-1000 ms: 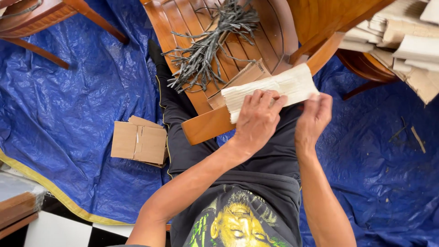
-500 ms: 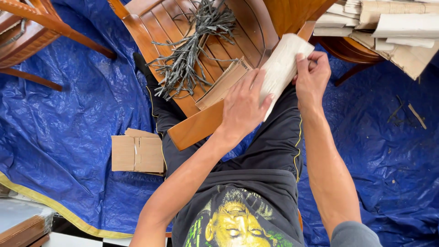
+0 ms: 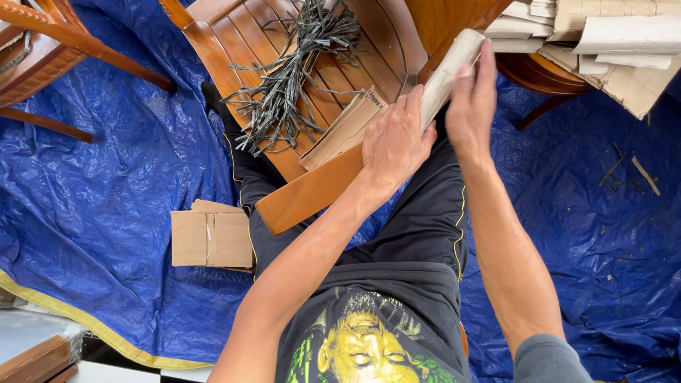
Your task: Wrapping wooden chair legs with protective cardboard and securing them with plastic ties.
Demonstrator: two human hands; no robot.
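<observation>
A stack of white folded cardboard sheets (image 3: pixel 448 71) stands nearly on edge between both my hands, above the wooden chair seat (image 3: pixel 234 42). My left hand (image 3: pixel 395 144) presses its lower left side. My right hand (image 3: pixel 471 106) lies flat against its right side with fingers straight. On the seat lie a bundle of grey plastic straps (image 3: pixel 287 78) and a brown flat cardboard piece (image 3: pixel 344 128), just left of my left hand.
A pile of white and brown cardboard pieces (image 3: pixel 610 50) rests on another chair at the top right. A flattened brown box (image 3: pixel 211 237) lies on the blue tarp (image 3: pixel 106 191). A third wooden chair (image 3: pixel 50 50) stands at the top left.
The white stack has turned from lying flat across the chair edge to nearly upright and moved up and right. My right hand shifted from its end to its side.
</observation>
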